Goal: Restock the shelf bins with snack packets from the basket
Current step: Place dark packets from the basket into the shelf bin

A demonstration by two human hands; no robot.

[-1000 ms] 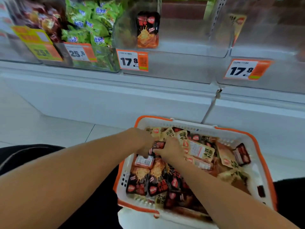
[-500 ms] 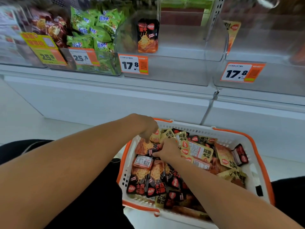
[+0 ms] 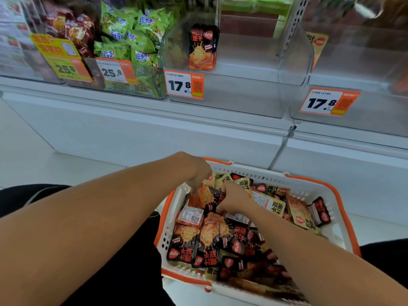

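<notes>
A white basket with an orange rim [image 3: 313, 182] sits on the floor, full of black-and-orange and yellow snack packets [image 3: 220, 241]. My left hand [image 3: 196, 171] pinches the top of an orange-and-black packet [image 3: 204, 196] at the basket's far left and holds it tilted above the pile. My right hand [image 3: 234, 196] grips the same packet's right side, its fingers curled down among the packets. Above, a clear shelf bin [image 3: 240, 93] holds one upright black-and-orange packet [image 3: 203, 47] and is otherwise bare.
Left of that bin, a bin of green packets [image 3: 130, 34] and one of red packets [image 3: 72, 32]. Orange price tags read 17.8 [image 3: 184, 85], 17.8 [image 3: 329, 102] and 25.8. A clear bin [image 3: 362, 62] stands at right. White shelf base below; dark trousers at both sides.
My left hand has risen from the pile, lifting an orange-and-black packet up at the basket's far left. The camera has tilted down, so the shelf sits lower in view.
</notes>
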